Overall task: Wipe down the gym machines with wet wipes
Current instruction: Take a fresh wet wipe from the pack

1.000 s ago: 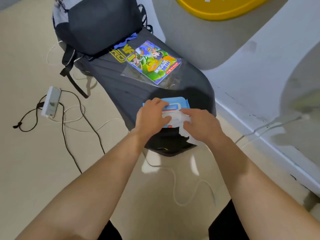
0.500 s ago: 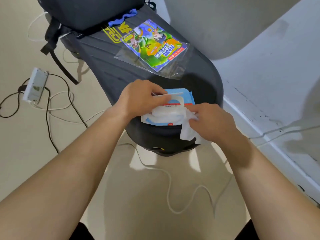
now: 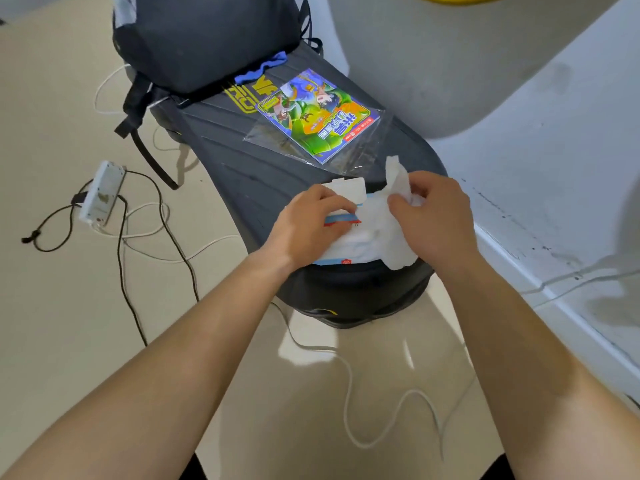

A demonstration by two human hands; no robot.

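A blue and white wet-wipe pack lies on the near end of a black padded seat, its white lid flipped open. My left hand presses down on the pack, fingers curled over its top. My right hand pinches a white wet wipe that is drawn partly out of the pack; one end sticks up past my fingers, the other hangs over the seat's edge.
A colourful booklet in a clear sleeve lies farther along the seat, with a dark backpack beyond it. A white power strip and several black and white cables lie on the beige floor. A white wall base runs along the right.
My right hand has pulled the wipe up and out of the pack, from hanging low at the seat's edge to raised above the lid. My left hand stays on the pack.
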